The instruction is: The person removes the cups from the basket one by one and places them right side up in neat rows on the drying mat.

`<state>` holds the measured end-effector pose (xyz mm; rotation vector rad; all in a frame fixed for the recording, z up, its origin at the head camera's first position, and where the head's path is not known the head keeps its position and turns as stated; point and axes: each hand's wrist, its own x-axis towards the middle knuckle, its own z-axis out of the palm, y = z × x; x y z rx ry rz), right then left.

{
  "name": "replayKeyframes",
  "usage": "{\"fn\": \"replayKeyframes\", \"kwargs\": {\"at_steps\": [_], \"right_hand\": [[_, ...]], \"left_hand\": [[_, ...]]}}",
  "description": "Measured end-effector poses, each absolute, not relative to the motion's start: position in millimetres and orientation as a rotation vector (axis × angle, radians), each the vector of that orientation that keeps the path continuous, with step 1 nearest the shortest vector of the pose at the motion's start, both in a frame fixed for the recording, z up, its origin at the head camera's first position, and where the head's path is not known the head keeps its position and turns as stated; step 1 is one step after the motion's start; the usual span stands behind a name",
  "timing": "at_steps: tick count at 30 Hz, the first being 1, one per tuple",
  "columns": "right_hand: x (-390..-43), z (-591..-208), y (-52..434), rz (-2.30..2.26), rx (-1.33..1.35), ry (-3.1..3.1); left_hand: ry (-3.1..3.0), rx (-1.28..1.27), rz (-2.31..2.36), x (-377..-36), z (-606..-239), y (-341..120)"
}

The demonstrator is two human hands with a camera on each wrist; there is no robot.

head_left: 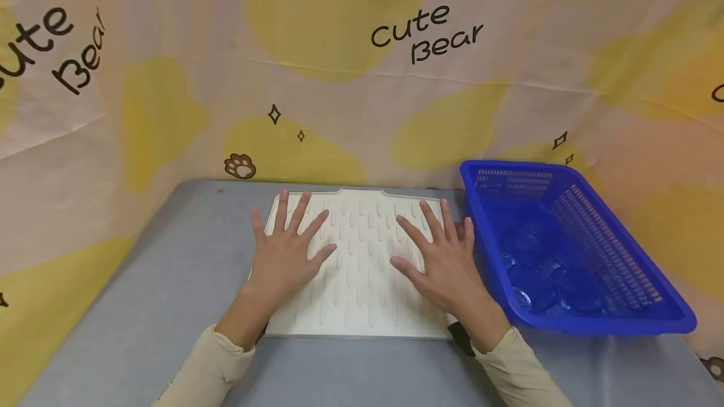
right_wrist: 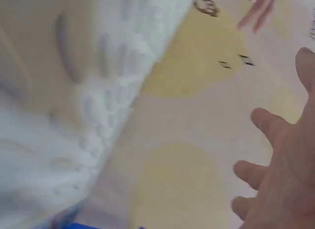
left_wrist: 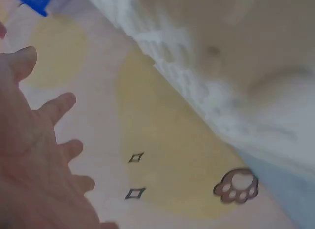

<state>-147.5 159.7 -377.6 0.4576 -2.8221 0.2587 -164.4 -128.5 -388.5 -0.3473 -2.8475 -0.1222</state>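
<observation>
At the centre of the grey table lies a white ridged mat, and both of your hands lie flat on it. Your left hand rests on the mat's 9 o'clock side with its fingers straight and spread apart, pointing toward 12 o'clock; it grips nothing. Your right hand mirrors it on the 3 o'clock side — fingers also straight and fanned, thumb angled inward toward the mat's middle, holding nothing. The two hands stay well apart, with rows of raised ribs showing between them.

Just beside the mat, at 3 o'clock from your right hand, stands a blue plastic basket with slotted walls. Inside it lie several clear round pieces (they look like glass or plastic lids or dishes, though you cannot tell which). The basket's near corner sits close to your right little finger; whether they touch is unclear.

Behind the table, at 12 o'clock, hangs a cream and yellow cloth backdrop printed with "Cute Bear", small stars and a paw print.

Your wrist views are blurred — the left one shows the left hand's open fingers against the backdrop with the mat's white edge above, and the right one shows relaxed fingers beside the mat's ribs.
</observation>
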Motion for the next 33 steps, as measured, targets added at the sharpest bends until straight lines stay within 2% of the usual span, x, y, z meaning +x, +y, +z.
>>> {"fn": "replayKeyframes", "kwargs": {"at_steps": [6, 13, 19, 24, 33], "right_hand": [[-130, -356, 181, 0.379, 0.509, -2.849], [-120, -337, 233, 0.533, 0.591, -2.851], [-115, -333, 289, 0.554, 0.756, -2.892], [-112, -335, 330, 0.450, 0.748, -2.975], [-114, -339, 335, 0.343, 0.618, -3.061]], "left_hand": [[-2.948, -0.492, -0.244, -145, -386, -152], [-3.075, -0.712, -0.250, -121, -399, -182], [-3.180, -0.744, -0.356, -113, -405, -197], [-3.226, -0.783, -0.410, -114, -404, -200], [-3.272, -0.818, -0.465, -116, -397, -202]]}}
